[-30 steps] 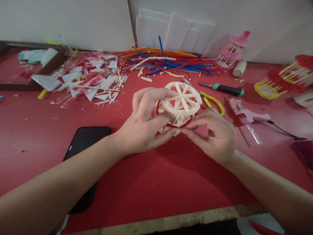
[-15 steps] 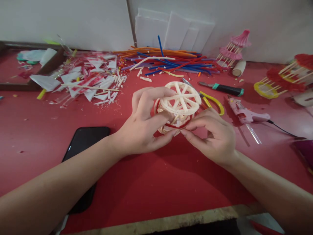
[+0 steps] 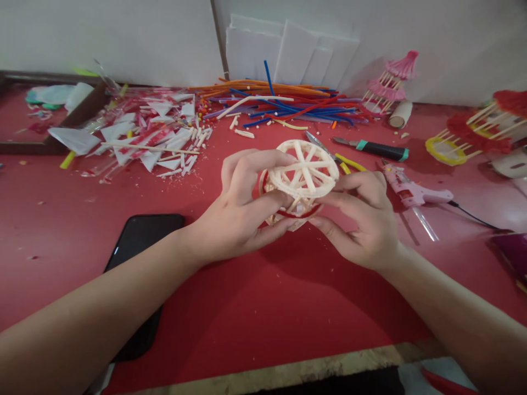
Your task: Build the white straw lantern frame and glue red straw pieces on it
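Note:
A cream frame [image 3: 305, 164] with a spoked ring on top, looking made of pipe cleaners, is held up over the red table. A red strip [image 3: 294, 213] runs around its lower part. My left hand [image 3: 247, 203] grips the frame from the left, forefinger on the top ring, thumb inside beneath it. On the other side, my right hand [image 3: 358, 219] has its fingertips and thumb against the right edge of the frame, near the red strip's end. Fingers cover parts of the lower section. Behind the frame lie yellow-handled pliers [image 3: 349, 162], partly hidden by my right hand.
Coloured pipe cleaners [image 3: 284, 104] lie piled at the back, beside plastic and paper scraps [image 3: 144, 131]. A utility knife [image 3: 379, 149] and a pink glue gun [image 3: 415, 186] rest at right. Small tiered models [image 3: 391, 82] stand behind. A phone [image 3: 140, 241] lies by my left forearm.
My right hand's thumb and forefinger have spread apart from a pinch on the red strip, and its fingers have shifted up the frame's right side. The left hand keeps its hold.

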Demonstrator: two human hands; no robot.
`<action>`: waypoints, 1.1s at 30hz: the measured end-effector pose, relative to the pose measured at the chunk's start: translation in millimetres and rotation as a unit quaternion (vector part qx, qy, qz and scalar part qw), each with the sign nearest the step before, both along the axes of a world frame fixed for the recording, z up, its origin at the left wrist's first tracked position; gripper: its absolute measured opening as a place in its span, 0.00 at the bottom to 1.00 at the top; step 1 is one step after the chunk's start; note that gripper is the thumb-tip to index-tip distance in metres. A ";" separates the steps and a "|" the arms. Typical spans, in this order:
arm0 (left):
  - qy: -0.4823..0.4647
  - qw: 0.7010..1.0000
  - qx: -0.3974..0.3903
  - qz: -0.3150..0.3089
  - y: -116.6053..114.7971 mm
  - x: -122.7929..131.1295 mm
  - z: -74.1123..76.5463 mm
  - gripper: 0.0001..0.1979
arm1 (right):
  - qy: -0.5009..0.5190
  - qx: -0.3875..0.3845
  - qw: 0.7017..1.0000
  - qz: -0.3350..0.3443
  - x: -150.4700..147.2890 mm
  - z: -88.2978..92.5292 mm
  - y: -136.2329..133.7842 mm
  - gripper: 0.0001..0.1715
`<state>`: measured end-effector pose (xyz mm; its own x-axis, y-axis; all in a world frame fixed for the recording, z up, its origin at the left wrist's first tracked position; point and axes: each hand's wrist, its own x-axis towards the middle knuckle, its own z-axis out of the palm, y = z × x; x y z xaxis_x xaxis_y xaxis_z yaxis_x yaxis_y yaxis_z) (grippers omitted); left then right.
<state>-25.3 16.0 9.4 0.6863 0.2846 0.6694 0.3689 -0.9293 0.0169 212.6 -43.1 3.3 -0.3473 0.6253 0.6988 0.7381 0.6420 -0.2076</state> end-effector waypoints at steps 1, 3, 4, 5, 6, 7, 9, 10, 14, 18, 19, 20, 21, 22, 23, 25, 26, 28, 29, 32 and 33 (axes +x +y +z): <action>0.003 1.000 -0.007 0.000 -0.5 -0.1 0.2 0.08 | -0.010 0.000 1.000 0.000 0.7 -0.8 0.0 0.13; 0.007 1.000 -0.018 0.004 -1.4 0.1 0.7 0.08 | -0.028 -0.001 1.000 0.000 2.1 -1.9 -0.2 0.12; 0.007 1.000 -0.014 0.004 -1.7 0.3 1.0 0.08 | -0.038 0.001 0.999 0.000 2.7 -2.2 -0.2 0.11; 0.006 1.000 -0.003 0.002 -1.9 0.5 1.2 0.09 | -0.046 0.005 0.999 0.001 3.2 -2.2 -0.2 0.11; 0.004 1.000 0.010 0.000 -1.8 0.7 1.3 0.10 | -0.052 0.010 0.999 0.001 3.6 -2.1 -0.2 0.11; 0.002 1.000 0.023 -0.002 -1.6 0.8 1.4 0.11 | -0.056 0.015 0.998 0.003 3.8 -1.9 -0.2 0.11; -0.003 0.999 0.034 0.007 -1.0 0.4 1.3 0.11 | -0.059 0.022 0.998 0.003 3.6 -1.5 -0.5 0.12; -0.005 0.999 0.031 0.015 -0.5 -0.1 1.2 0.11 | -0.058 0.024 0.998 0.003 3.3 -1.3 -0.8 0.12; -0.027 0.999 0.023 0.022 1.3 -2.6 0.8 0.12 | -0.050 0.015 0.999 -0.008 1.7 -1.4 -2.8 0.13; -0.027 0.999 0.013 0.022 1.3 -3.0 0.8 0.13 | -0.042 -0.004 0.999 -0.012 0.6 -1.2 -4.5 0.13; -0.024 0.999 0.011 0.024 1.0 -2.8 0.9 0.12 | -0.042 -0.004 0.999 -0.012 0.2 -0.9 -4.9 0.13; -0.021 0.999 0.013 0.026 0.7 -2.6 0.9 0.12 | -0.044 -0.002 0.999 -0.015 -0.3 -0.3 -5.3 0.14; -0.019 0.999 0.015 0.026 0.5 -2.3 0.9 0.12 | -0.044 0.002 0.999 -0.021 -0.9 0.5 -6.0 0.14; -0.014 0.999 0.015 0.028 0.3 -2.1 0.9 0.12 | -0.039 0.009 0.999 -0.028 -1.8 1.5 -7.0 0.14; -0.010 0.999 0.015 0.032 0.1 -1.9 0.8 0.12 | -0.032 0.021 0.999 -0.034 -2.8 2.6 -8.4 0.13; -0.004 0.999 0.016 0.045 0.0 -1.5 0.7 0.12 | -0.025 0.065 0.997 -0.040 -5.4 4.8 -12.3 0.11; -0.004 0.999 0.022 0.048 -0.1 -1.2 0.7 0.12 | -0.030 0.087 0.995 -0.041 -6.8 5.6 -14.5 0.10; -0.009 0.998 0.044 0.046 -0.5 -0.6 0.8 0.13 | -0.061 0.111 0.991 -0.043 -9.6 6.3 -18.9 0.11; -0.012 0.998 0.056 0.040 -0.8 -0.2 1.0 0.14 | -0.078 0.110 0.990 -0.049 -10.9 6.2 -20.6 0.13; -0.004 0.998 0.056 0.042 -2.4 1.2 1.6 0.14 | -0.098 0.092 0.989 -0.058 -13.9 4.7 -22.9 0.16; -0.006 0.998 0.055 0.040 -2.9 1.7 1.7 0.13 | -0.098 0.090 0.989 -0.059 -14.7 4.1 -22.8 0.16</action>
<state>-23.6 13.1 11.1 0.6568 0.2625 0.7069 0.4418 -0.8936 -0.0786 197.9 -66.0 7.4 -0.4187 0.5408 0.7295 0.8252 0.5620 0.0570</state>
